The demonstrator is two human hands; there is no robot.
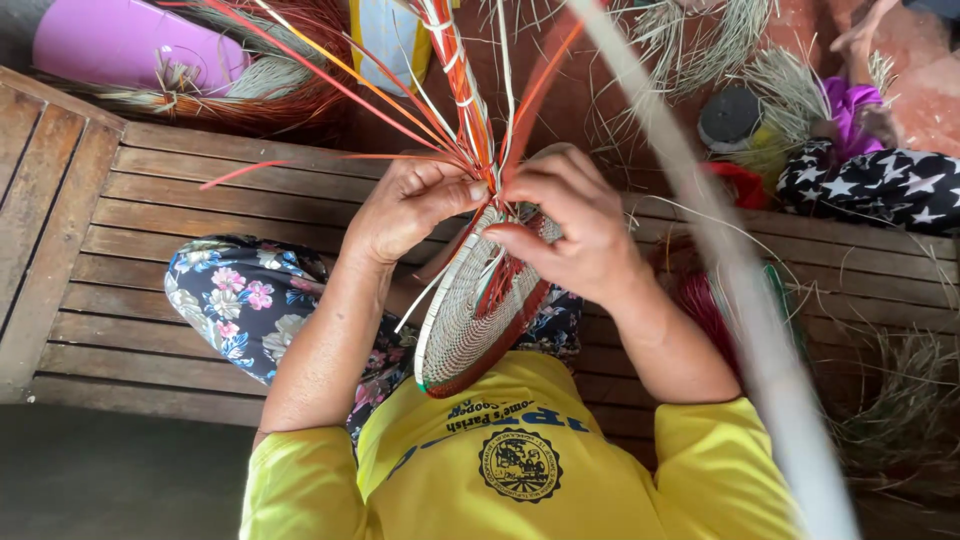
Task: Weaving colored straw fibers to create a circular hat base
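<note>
Hands meet at the centre of the view, both busy on a round woven disc point(470, 320) that stands tilted on edge over the person's lap, its rim trimmed in red-brown. The left hand point(410, 205) sits at about ten o'clock from the disc, fingers pinched shut on a bundle of orange and pale straw strands point(462, 80) that fan upward toward twelve o'clock. The right hand point(570, 220) sits at about one o'clock from the disc, thumb and fingers closed on the disc's upper edge, just beside the left hand and nearly touching it.

Under the person lies a floor of wooden slats point(150, 200), running out to nine and three o'clock. The person wears a yellow shirt point(520, 470) at six o'clock and flowered trousers point(240, 300) at eight o'clock. One long pale strip point(740, 280) crosses the view, blurred, from twelve o'clock down toward five.

At eleven o'clock a pink plastic tub point(130, 40) rests beside a heap of loose red and pale straw point(270, 90). At two o'clock another person's legs in star-printed dark cloth point(880, 185) lie on the slats, near a dark round lid point(730, 118) and more scattered straw.
</note>
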